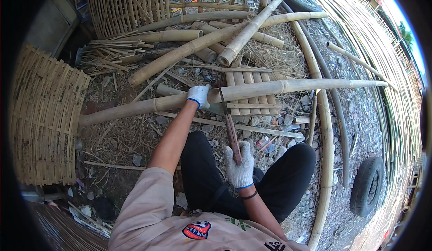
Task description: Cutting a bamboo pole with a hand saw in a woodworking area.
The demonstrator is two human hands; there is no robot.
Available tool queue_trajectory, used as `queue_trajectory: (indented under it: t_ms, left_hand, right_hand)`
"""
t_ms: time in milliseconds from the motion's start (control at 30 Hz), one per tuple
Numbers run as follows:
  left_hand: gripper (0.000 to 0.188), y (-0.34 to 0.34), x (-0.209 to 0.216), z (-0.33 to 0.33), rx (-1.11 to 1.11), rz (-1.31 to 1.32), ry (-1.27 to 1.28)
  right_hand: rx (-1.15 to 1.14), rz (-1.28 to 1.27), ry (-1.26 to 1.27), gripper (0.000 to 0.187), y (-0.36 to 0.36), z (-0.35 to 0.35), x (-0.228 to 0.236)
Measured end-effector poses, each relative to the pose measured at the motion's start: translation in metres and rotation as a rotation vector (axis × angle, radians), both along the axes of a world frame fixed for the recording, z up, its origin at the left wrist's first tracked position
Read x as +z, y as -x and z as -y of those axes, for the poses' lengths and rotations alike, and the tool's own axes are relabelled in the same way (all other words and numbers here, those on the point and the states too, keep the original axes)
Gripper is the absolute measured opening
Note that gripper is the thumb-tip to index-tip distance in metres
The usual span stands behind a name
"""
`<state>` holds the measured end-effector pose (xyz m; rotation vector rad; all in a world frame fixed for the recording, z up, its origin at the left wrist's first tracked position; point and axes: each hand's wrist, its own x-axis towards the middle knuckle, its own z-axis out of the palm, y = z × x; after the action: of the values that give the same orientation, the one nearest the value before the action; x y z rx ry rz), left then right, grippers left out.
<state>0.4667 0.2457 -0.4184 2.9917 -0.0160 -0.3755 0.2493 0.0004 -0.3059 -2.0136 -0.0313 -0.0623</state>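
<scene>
A long bamboo pole [252, 88] lies crosswise in front of me. My left hand [199, 96], in a white knit glove, grips it from above. In a matching glove, my right hand [240, 164] is closed round the reddish-brown handle of what looks like a hand saw [232, 136]. Its narrow dark blade points away from me and meets the pole just right of my left hand; the teeth are too small to see. Under the pole there is a small slatted bamboo rack [249, 78].
Thick bamboo poles [180, 53] lie crossed beyond the work. A woven bamboo panel [45, 116] stands at the left, with split strips [110, 55] behind it. To the right are an upright-running pole [325, 161], a tyre [366, 186] and many long thin bamboo lengths [382, 71]. Stones and straw litter the ground.
</scene>
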Motion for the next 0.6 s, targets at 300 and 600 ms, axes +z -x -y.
queue_trajectory:
  t_ms: [300,600]
  left_hand:
    - [0.065,0.000,-0.003,-0.004,0.018,0.020,0.000]
    - [0.061,0.003,0.008,0.004,0.038,0.038,0.005]
  right_hand:
    - [0.010,-0.079,-0.083,0.033,-0.018,-0.017,-0.003]
    - [0.014,-0.088,-0.008,0.031,0.013,0.002,0.013]
